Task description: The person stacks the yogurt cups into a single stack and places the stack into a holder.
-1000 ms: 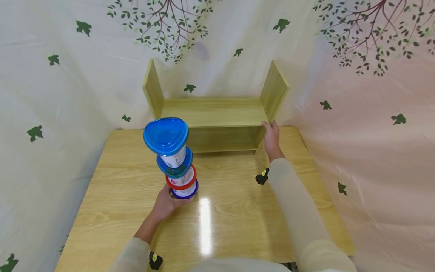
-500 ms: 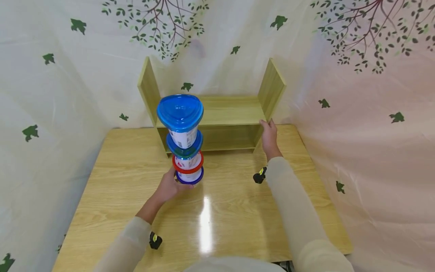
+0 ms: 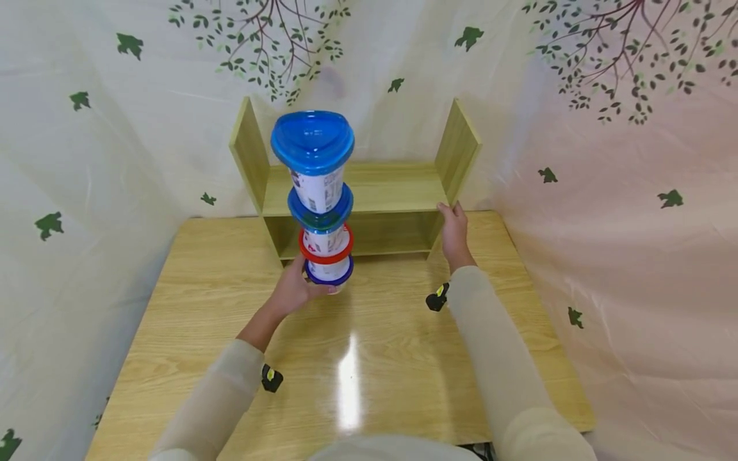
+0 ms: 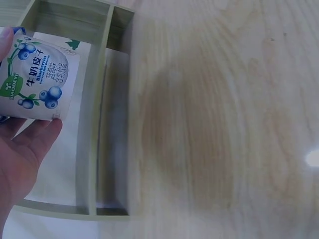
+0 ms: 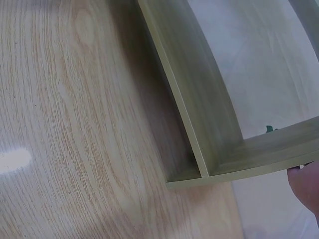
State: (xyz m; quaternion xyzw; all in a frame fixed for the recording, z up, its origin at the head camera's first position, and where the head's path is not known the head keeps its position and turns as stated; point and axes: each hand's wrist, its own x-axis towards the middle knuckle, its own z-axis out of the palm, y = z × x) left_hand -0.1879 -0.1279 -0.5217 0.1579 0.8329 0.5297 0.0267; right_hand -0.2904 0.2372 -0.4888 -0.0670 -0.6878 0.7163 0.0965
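My left hand (image 3: 294, 288) grips the lowest cup of a stack of several lidded cups (image 3: 319, 192), raised over the table in front of the shelf's left half. The top lid is bright blue with rounded corners; a blue, a red and a purple-blue lid show below it. In the left wrist view, the fingers of the left hand (image 4: 25, 154) lie around a white cup with a blueberry label (image 4: 42, 79). A light wooden shelf (image 3: 398, 186) stands at the table's back. My right hand (image 3: 455, 234) holds its right side panel at the front edge, by the middle board.
The shelf has two upright side panels, a middle board and a low compartment (image 3: 392, 232) beneath. It stands on a wooden table (image 3: 392, 346) against a cloth backdrop (image 3: 623, 243) with printed leaves. Black wrist devices (image 3: 437, 298) hang by both sleeves.
My left hand has carried the cup stack forward, up and slightly right, so its top now overlaps the shelf's upper part. The right hand stays on the side panel.
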